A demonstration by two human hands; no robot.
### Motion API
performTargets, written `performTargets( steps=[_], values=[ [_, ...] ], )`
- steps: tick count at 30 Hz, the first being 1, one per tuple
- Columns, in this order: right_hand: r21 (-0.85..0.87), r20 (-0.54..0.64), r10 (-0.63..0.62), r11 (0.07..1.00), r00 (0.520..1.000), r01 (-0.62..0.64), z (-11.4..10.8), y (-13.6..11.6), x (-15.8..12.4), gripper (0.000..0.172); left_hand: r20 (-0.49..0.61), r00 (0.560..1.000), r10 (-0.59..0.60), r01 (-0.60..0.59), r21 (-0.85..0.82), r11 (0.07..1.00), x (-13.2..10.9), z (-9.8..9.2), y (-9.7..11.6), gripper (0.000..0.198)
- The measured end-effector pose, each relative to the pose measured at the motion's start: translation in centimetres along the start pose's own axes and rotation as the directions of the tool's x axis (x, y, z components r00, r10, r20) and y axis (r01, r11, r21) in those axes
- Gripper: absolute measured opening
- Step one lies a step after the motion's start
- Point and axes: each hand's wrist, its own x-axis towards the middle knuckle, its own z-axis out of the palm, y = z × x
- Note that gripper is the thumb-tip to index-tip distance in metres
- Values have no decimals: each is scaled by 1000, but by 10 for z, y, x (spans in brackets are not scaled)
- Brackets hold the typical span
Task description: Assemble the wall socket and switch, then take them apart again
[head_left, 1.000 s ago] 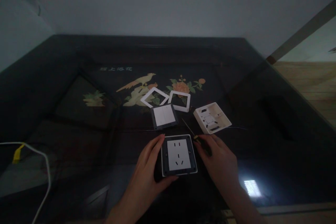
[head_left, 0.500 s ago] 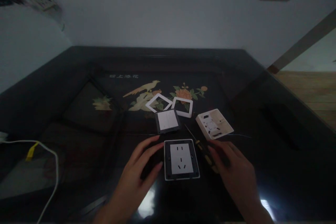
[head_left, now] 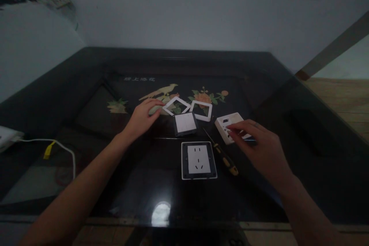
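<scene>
A wall socket plate (head_left: 198,160) with a dark frame lies face up on the dark glass table (head_left: 86,96), with neither hand on it. My left hand (head_left: 143,115) reaches far forward, its fingertips touching the left white frame (head_left: 176,105); the fingers are loosely curved and hold nothing. My right hand (head_left: 261,147) hovers over the white mounting box (head_left: 227,124), fingers apart above its near edge. A screwdriver (head_left: 225,159) with a yellow and black handle lies between the socket and my right hand. A switch plate (head_left: 185,123) and a second white frame (head_left: 201,110) lie further back.
A white cable with a yellow tag (head_left: 49,148) curls on the left of the table. The tabletop shows a painted bird and flowers (head_left: 201,97). A wall rises behind the table, and wooden floor (head_left: 346,96) shows at right.
Both hands left the socket plate. My left hand moved forward to the left white frame. My right hand moved forward and right over the mounting box. The camera tilted slightly.
</scene>
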Motion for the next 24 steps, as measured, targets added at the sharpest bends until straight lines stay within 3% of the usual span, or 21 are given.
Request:
performTargets(
  steps=[3, 7, 13, 17, 24],
  values=[
    [7, 11, -22, 1000, 1000, 22, -2, 3, 8, 13, -4, 1000, 0, 0, -13, 1000, -1, 7, -5, 26],
    [1, 94, -14, 1000, 995, 14, 3, 15, 27, 13, 5, 999, 32, -31, -51, 998, -11, 14, 3, 24],
    [-98, 235, -53, 992, 971, 77, 45, 41, 72, 28, -14, 997, 73, -74, -103, 992, -23, 29, 23, 27],
    [-131, 364, -114, 976, 924, 172, 74, 52, 97, 38, 19, 995, 101, -98, -116, 988, -32, 46, 26, 47],
    [-193, 437, -117, 956, 892, 220, 93, 56, 110, 35, 102, 987, 127, -114, -121, 986, -38, 60, 21, 60]
  ],
)
